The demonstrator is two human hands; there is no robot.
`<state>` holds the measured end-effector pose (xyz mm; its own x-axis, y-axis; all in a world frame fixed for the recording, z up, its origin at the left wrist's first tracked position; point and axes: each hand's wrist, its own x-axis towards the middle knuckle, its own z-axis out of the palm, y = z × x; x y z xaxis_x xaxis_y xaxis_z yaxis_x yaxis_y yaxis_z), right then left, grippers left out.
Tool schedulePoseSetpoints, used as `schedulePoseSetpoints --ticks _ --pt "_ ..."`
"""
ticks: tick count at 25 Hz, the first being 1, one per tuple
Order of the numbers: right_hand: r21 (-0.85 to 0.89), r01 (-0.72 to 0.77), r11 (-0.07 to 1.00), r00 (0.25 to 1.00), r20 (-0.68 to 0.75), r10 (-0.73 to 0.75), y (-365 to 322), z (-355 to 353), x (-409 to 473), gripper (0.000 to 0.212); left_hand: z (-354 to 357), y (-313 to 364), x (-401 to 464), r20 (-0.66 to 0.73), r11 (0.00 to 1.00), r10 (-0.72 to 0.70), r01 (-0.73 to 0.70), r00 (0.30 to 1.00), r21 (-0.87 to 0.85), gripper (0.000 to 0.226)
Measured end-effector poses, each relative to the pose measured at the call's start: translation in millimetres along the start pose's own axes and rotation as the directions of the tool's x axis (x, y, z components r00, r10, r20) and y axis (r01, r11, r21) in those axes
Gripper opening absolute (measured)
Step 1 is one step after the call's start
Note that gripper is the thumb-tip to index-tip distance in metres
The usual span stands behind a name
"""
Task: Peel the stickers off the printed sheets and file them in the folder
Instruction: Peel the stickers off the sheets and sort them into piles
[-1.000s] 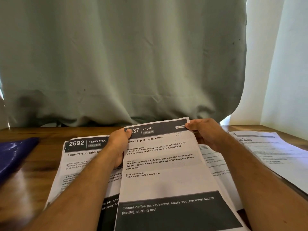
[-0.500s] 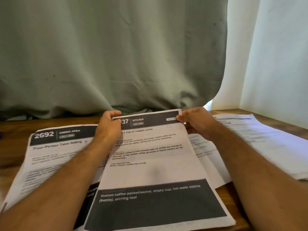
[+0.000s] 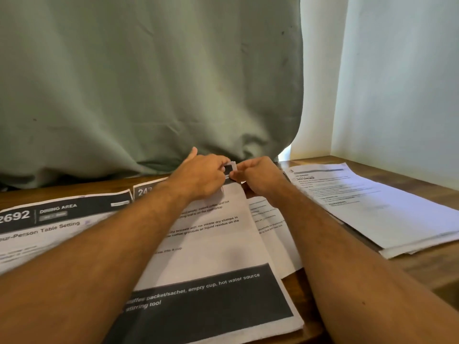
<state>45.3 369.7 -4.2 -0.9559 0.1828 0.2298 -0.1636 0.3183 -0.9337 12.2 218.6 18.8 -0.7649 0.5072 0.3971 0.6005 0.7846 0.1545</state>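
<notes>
Where both hands' fingers (image 3: 224, 163) meet, sticker (image 3: 230, 167).

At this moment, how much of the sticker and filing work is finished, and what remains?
Nothing looks filed yet, and no folder is in view. In hand: the left hand and right hand meet at the top right corner of the kitchen sheet, pinching a small sticker that seems partly lifted. Left: finish this peel, then handle the dining area sheet, whose small label remains stuck, and the stack of sheets.
</notes>
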Motion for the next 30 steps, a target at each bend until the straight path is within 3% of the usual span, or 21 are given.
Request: schedulePoseSetpoints --ticks 6,9,11,12,14,16,18,20,27,30 --pt "-0.182 0.019 0.983 1.000 -0.002 -0.020 15 3 15 0.008 39 -2 -4 -0.068 0.999 -0.032 0.031 0.997 -0.017 0.067" --pt "-0.171 0.032 0.985 0.999 0.026 -0.028 11 3 14 0.008 44 -15 -5 -0.196 0.995 -0.023 0.003 0.980 -0.101 0.056" --pt "-0.120 0.017 0.993 1.000 -0.001 -0.017 2 -3 10 0.022 41 -19 -7 -0.303 0.978 -0.050 -0.014 0.952 -0.207 0.047" --pt "-0.134 0.000 0.991 0.997 -0.082 -0.011 -1 -9 8 0.033 39 -19 -10 -0.317 0.969 -0.080 -0.001 0.945 -0.247 0.042" --pt "-0.317 -0.059 0.947 0.949 -0.312 -0.045 2 -29 9 0.044 36 -17 -14 -0.301 0.957 -0.143 0.054 0.943 -0.286 0.030" --pt "-0.565 -0.210 0.798 0.891 -0.446 -0.082 13 -46 8 0.030 34 -16 -16 -0.284 0.946 -0.188 0.096 0.940 -0.309 0.018" --pt "-0.676 -0.330 0.659 0.884 -0.467 -0.036 23 -54 5 0.023 31 -15 -17 -0.279 0.945 -0.192 0.100 0.941 -0.312 0.016" --pt "-0.717 -0.369 0.592 0.895 -0.446 0.019 30 -54 4 0.035 31 -13 -20 -0.277 0.957 -0.157 0.076 0.948 -0.281 0.016" --pt "-0.742 -0.367 0.561 0.910 -0.412 0.050 37 -51 9 0.042 26 -8 -25 -0.165 0.980 -0.091 0.059 0.982 -0.191 0.024" --pt "-0.704 -0.296 0.646 0.916 -0.401 -0.016 30 -49 10 0.041 26 -6 -26 -0.145 0.980 -0.106 0.079 0.984 -0.182 0.030"
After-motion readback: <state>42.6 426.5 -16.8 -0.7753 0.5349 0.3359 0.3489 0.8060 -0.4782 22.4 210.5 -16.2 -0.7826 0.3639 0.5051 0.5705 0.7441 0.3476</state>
